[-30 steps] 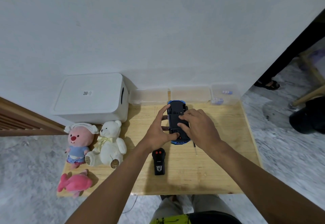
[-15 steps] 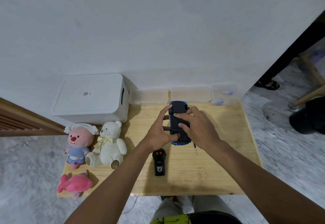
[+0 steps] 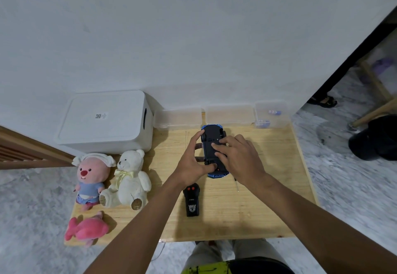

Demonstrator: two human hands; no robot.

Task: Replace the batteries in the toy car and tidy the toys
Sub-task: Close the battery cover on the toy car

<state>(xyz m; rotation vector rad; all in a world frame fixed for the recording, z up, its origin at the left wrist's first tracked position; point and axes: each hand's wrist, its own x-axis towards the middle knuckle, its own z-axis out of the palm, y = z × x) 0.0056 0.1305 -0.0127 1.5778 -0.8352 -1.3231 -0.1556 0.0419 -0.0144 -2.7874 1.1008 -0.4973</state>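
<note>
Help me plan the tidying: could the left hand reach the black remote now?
Probably yes: the remote lies uncovered on the table, close behind the left hand, but that hand grips the toy car and must let go first.

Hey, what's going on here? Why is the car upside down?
A person is working on the blue toy car, which lies upside down on the wooden table. The left hand grips its side while the right hand presses its fingers on the black underside. A remote and a thin tool lie close by. Three soft toys sit at the table's left edge, not tidied yet.
</note>
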